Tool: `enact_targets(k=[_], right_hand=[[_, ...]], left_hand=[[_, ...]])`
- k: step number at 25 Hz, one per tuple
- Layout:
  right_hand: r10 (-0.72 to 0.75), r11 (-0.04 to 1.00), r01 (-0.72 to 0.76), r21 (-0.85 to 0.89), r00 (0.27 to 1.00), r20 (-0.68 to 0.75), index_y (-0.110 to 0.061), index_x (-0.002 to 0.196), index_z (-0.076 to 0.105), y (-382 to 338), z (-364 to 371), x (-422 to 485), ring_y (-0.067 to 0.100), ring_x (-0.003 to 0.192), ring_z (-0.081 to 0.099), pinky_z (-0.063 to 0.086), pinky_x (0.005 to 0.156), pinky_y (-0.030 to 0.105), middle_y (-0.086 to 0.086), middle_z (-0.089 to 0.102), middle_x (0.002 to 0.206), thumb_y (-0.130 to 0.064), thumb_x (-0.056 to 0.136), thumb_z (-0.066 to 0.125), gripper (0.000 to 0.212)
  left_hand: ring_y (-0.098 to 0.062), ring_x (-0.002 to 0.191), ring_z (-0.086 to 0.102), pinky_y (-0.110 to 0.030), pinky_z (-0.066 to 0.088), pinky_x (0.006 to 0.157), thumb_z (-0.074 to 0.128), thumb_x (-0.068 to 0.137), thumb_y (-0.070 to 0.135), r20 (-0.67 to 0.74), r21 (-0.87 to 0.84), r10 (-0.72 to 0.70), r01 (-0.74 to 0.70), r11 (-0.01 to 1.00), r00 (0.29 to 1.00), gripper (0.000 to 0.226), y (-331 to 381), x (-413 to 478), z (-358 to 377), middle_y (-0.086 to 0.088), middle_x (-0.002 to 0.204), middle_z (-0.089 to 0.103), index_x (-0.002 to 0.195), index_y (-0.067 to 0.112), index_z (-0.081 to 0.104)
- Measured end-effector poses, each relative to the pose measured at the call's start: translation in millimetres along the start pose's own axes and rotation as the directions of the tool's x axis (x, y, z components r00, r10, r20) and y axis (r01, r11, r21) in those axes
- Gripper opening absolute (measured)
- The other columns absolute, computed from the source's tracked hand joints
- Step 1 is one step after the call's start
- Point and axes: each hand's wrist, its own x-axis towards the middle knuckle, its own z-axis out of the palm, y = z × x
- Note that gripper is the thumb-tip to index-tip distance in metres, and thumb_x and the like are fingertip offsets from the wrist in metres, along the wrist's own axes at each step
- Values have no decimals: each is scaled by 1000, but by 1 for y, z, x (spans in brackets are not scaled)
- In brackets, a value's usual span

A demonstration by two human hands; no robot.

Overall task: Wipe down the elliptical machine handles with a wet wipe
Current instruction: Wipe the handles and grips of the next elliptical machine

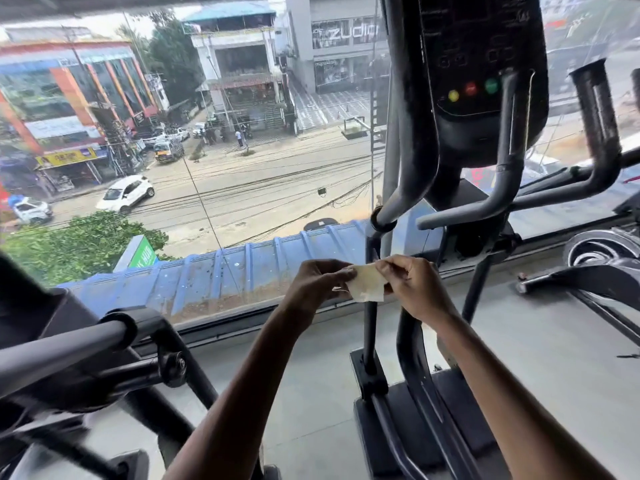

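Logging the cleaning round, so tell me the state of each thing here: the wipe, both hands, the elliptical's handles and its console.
wet wipe: partly unfolded, held in the air between both hands, touching no handle.
left hand: pinches the wipe's left edge.
right hand: pinches the wipe's right edge.
elliptical handles: no hand or wipe on them, not yet wiped.
console: display dark.

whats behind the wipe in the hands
The wet wipe, pinched by left hand and right hand, hides a stretch of the dark upright post, which shows above and below.
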Motion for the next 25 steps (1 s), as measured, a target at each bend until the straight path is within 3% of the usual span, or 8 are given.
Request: enact_targets(k=[4, 6, 9, 12, 16, 19, 21, 25], right_hand=[[122, 983, -127, 136, 992, 41, -18, 79, 72, -4, 4, -1, 21, 70, 68, 57, 72, 43, 5, 72, 73, -65, 80, 64, 48], [162, 942, -181, 283, 983, 89, -17, 81, 73, -11, 3, -1, 18, 75, 69, 56, 77, 41, 6, 75, 80, -52, 77, 78, 36], [174, 924, -187, 333, 982, 68, -17, 89, 74, -20, 1, 2, 18, 83, 73, 60, 83, 42, 4, 78, 87, -22, 78, 81, 14], [206, 934, -188, 303, 978, -29, -18, 90, 75, -27, 3, 7, 21, 85, 75, 62, 83, 45, 2, 78, 87, -22, 83, 80, 10], [228, 927, -166, 337, 961, -156, -20, 89, 73, -21, -1, 16, 13, 81, 73, 61, 87, 47, 0, 77, 85, -19, 87, 76, 4], [144, 978, -85, 192, 935, -323, -20, 100, 71, -20, -13, 23, -1, 82, 70, 60, 87, 31, 2, 76, 96, -20, 85, 76, 16], [31, 984, 47, 174, 907, -419, -11, 117, 65, -31, -20, 26, -1, 94, 67, 55, 85, 18, 10, 71, 114, -24, 83, 78, 38], [-235, 954, 297, 28, 806, -544, -1, 132, 53, -54, -24, 33, 17, 105, 64, 53, 94, 28, 16, 64, 122, -36, 80, 80, 68]], left_hand=[[-22, 76, 69, -27, 58, 66, 61, 95, 5, 77, -24, -38, 40, 999, 996, 7, 2, -7, -5, -17, 90, 68, 97, 0, 66], [-21, 74, 70, -28, 58, 64, 60, 96, 6, 47, -73, -43, 47, 996, 998, 6, 3, -8, -2, -14, 90, 68, 98, 3, 65], [-28, 86, 71, -36, 60, 79, 67, 92, 10, -12, -233, -93, 88, 969, 996, 21, 1, -5, 7, -14, 99, 72, 111, 3, 67], [-30, 88, 70, -37, 60, 79, 71, 88, 7, -97, -329, -93, 56, 943, 991, 25, -3, -4, 22, -17, 96, 71, 109, -5, 67], [-25, 76, 71, -37, 60, 72, 73, 86, 5, -413, -294, -24, -108, 950, 910, 5, -6, 12, 34, -13, 83, 75, 91, 3, 72], [-20, 71, 71, -38, 61, 70, 75, 85, 13, -618, -148, 68, -201, 968, 783, 12, -15, 37, 38, -14, 86, 78, 93, 4, 76], [-19, 68, 71, -36, 59, 66, 73, 87, 18, -688, -46, 132, -225, 973, 713, 7, -18, 56, 48, -7, 82, 78, 89, 12, 77], [-28, 81, 74, -36, 55, 65, 65, 93, 19, -677, 131, 245, -214, 968, 694, 21, -19, 97, 72, -10, 93, 79, 111, 15, 76]])
